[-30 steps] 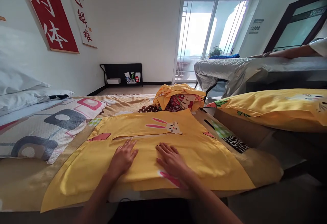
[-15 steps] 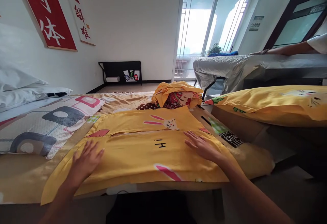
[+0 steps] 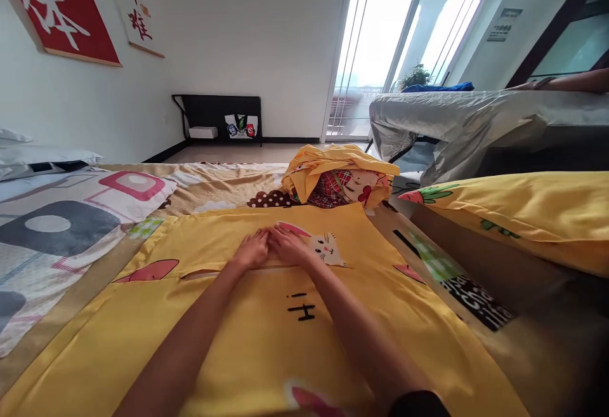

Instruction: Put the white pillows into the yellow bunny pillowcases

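Observation:
A yellow pillowcase (image 3: 223, 334) printed with rabbits, carrots and the letters "HI" lies spread flat on the bed in front of me. Both my arms reach forward over it. My left hand (image 3: 252, 251) and my right hand (image 3: 288, 247) lie side by side, fingers flat on the cloth at its far middle, next to the rabbit's face and just beyond the slit opening. Neither hand holds anything.
A crumpled heap of yellow and red bedding (image 3: 340, 176) sits just beyond the pillowcase. A patterned pillow (image 3: 57, 226) lies at the left, a yellow-cased pillow (image 3: 537, 207) at the right. Another person's arm (image 3: 566, 80) rests on a silver-covered bed (image 3: 457, 119) at the far right.
My hands, spread wide apart on the pillowcase half a second ago, have come together at its far middle. The camera has leaned forward and lower over the bed.

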The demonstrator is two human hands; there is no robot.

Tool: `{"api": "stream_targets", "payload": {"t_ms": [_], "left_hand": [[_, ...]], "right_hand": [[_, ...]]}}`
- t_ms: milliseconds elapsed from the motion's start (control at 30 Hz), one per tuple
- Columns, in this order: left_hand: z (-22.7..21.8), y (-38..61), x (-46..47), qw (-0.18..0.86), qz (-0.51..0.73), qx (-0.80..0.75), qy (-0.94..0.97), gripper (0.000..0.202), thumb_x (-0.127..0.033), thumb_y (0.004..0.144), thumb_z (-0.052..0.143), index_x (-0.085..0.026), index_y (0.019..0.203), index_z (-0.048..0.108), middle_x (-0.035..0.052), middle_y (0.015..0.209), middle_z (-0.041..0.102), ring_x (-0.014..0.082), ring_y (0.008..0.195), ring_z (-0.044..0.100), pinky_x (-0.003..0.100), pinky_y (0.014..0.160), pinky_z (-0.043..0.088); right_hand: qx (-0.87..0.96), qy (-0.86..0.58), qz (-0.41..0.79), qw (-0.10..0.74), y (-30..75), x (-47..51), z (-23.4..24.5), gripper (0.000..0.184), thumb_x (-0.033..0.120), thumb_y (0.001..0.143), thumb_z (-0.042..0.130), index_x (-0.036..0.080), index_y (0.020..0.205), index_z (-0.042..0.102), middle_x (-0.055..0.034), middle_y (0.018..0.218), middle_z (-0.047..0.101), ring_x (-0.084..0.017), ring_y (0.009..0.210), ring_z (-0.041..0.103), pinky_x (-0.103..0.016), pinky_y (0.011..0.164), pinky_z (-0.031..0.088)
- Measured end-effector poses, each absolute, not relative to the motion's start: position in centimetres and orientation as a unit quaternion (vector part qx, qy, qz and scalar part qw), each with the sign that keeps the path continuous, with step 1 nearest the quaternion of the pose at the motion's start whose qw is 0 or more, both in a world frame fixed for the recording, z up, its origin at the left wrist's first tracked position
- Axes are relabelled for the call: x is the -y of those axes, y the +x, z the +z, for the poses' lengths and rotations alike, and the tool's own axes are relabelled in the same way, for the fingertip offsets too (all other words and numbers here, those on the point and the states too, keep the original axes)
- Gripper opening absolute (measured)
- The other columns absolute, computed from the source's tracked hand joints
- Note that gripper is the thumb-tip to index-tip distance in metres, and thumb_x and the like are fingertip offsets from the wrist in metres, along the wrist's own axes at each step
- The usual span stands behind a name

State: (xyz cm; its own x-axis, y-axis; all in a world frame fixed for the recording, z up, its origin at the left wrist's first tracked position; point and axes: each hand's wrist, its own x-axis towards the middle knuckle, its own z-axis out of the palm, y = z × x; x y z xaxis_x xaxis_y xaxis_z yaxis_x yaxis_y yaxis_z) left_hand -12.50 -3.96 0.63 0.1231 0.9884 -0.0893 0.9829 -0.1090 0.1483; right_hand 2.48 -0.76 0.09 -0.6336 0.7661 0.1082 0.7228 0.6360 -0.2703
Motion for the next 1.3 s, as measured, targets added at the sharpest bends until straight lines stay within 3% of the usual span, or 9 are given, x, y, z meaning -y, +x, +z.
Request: {"api": "stream_targets", "payload": {"t_ms": [167,400,567,733,833,967,1067,1200,1300], "left_hand": [[-1.4,-19.7,-1.1,0.061,0.029,-0.732,0.678,0.061,-0.050,0.096,0.013,-0.026,0.151,0.025,0.0001,0.159,0.017,0.0188,0.147,0.015,0.047,0.120,0.012],[-0.8,-33.2,-2.7,0.051,-0.009,-0.837,0.545,0.064,-0.052,0.095,0.015,-0.023,0.151,0.025,0.0074,0.159,0.018,0.0228,0.146,0.018,0.048,0.118,0.014],[-1.5,-35.0,-2.3,0.021,0.027,-0.845,0.534,0.065,-0.053,0.095,0.014,-0.021,0.149,0.030,0.0097,0.158,0.022,0.0256,0.145,0.022,0.050,0.117,0.016],[-1.1,-32.7,-0.6,-0.087,0.089,-0.826,0.550,0.060,-0.035,0.096,0.016,-0.009,0.147,0.034,0.0172,0.155,0.027,0.0276,0.144,0.025,0.054,0.114,0.022],[-0.2,-30.8,0.2,-0.059,0.065,-0.809,0.582,0.057,-0.024,0.093,0.020,-0.006,0.142,0.042,0.0187,0.149,0.038,0.0287,0.140,0.034,0.053,0.112,0.027],[0.4,-25.0,-0.7,-0.013,0.047,-0.744,0.667,0.055,-0.022,0.091,0.027,-0.009,0.143,0.040,0.0115,0.151,0.038,0.0206,0.141,0.032,0.039,0.116,0.025],[-0.2,-19.6,-2.5,0.036,0.035,-0.675,0.736,0.051,-0.031,0.095,0.027,-0.021,0.143,0.043,0.0009,0.150,0.041,0.0127,0.139,0.035,0.028,0.116,0.024],[-1.2,-18.4,-4.2,0.062,0.037,-0.683,0.727,0.055,-0.043,0.097,0.019,-0.024,0.146,0.037,0.0025,0.155,0.030,0.0167,0.143,0.028,0.040,0.117,0.022],[-1.4,-23.2,-3.8,0.063,0.039,-0.724,0.686,0.060,-0.051,0.096,0.018,-0.026,0.149,0.029,0.0032,0.159,0.020,0.0206,0.146,0.020,0.047,0.118,0.018]], "right_hand": [[0.871,-0.481,0.068,0.078,5.3,-6.1,-1.9,0.058,0.056,0.096,0.026,0.027,0.146,0.038,-0.0045,0.154,0.032,-0.021,0.143,0.025,-0.045,0.114,0.023],[0.779,-0.623,-0.046,0.052,18.5,-12.1,-2.7,0.055,0.045,0.097,0.027,0.015,0.139,0.046,-0.0172,0.142,0.047,-0.032,0.130,0.041,-0.053,0.108,0.023],[0.741,-0.662,-0.102,0.041,19.9,-12.3,-3.1,0.053,0.046,0.096,0.028,0.016,0.134,0.051,-0.0152,0.135,0.054,-0.032,0.123,0.047,-0.052,0.108,0.025],[0.697,-0.702,-0.135,0.064,16.7,-9.8,-1.5,0.051,0.032,0.096,0.026,0.004,0.127,0.056,-0.0270,0.127,0.056,-0.040,0.123,0.046,-0.061,0.102,0.026],[0.702,-0.701,-0.114,0.060,13.7,-8.5,0.0,0.046,0.023,0.091,0.034,-0.005,0.113,0.063,-0.0355,0.110,0.061,-0.046,0.110,0.055,-0.063,0.091,0.034],[0.799,-0.598,-0.037,0.040,5.9,-7.1,0.7,0.033,0.021,0.090,0.041,0.007,0.102,0.069,-0.0234,0.099,0.069,-0.032,0.095,0.065,-0.045,0.087,0.044],[0.864,-0.502,0.006,0.049,-0.5,-6.2,-0.1,0.038,0.028,0.097,0.033,0.019,0.120,0.062,-0.0118,0.124,0.063,-0.021,0.114,0.058,-0.033,0.097,0.041],[0.881,-0.469,0.033,0.051,-2.2,-7.0,-1.6,0.051,0.045,0.100,0.022,0.026,0.143,0.041,-0.0048,0.151,0.038,-0.018,0.139,0.033,-0.036,0.110,0.029],[0.856,-0.515,0.036,0.037,3.0,-9.3,-2.2,0.059,0.054,0.097,0.022,0.025,0.147,0.036,-0.0061,0.156,0.029,-0.022,0.142,0.027,-0.044,0.112,0.027]]}}
